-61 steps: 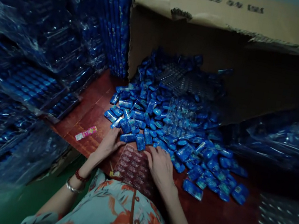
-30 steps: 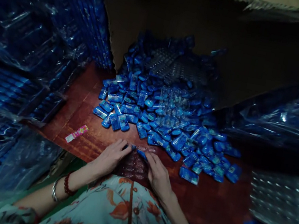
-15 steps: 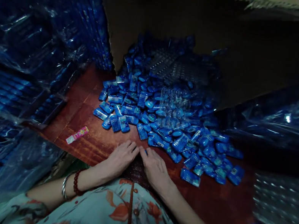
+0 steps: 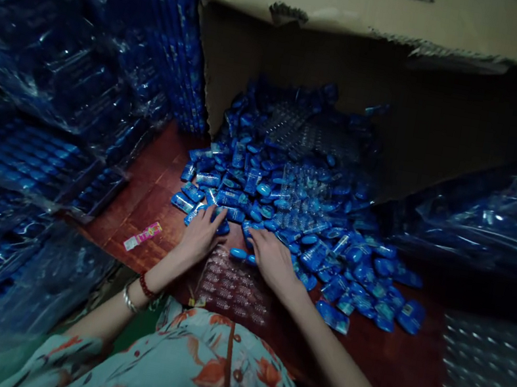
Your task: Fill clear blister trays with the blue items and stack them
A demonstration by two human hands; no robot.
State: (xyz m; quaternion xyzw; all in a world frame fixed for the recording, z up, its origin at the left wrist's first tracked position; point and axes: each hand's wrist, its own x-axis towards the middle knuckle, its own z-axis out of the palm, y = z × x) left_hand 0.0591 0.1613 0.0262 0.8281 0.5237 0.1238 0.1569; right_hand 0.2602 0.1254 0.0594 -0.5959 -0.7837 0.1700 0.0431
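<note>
My left hand (image 4: 201,233) rests at the near edge of a heap of small blue packs (image 4: 230,196), its fingers apart and touching the nearest ones. Opposite it, my right hand (image 4: 271,256) reaches in from the right, fingers stretched over packs at the same edge. A clear plastic tray (image 4: 234,289) with rows of moulded hollows lies between my forearms, close to my body. At its far end, by my right thumb, are two rounded blue packs (image 4: 238,253). The undersides of my fingers are hidden.
A large cardboard box (image 4: 294,16) opens toward me behind the heap. More clear trays (image 4: 305,198) lie on the packs. Plastic-wrapped blue stacks (image 4: 35,154) rise at left. A pink strip (image 4: 143,236) lies on the reddish tabletop (image 4: 148,164); another clear tray (image 4: 492,368) is at right.
Both hands have moved forward and apart, from close together near my body to the edge of the heap. The clear tray between my arms is now more exposed. The camera view has tilted up.
</note>
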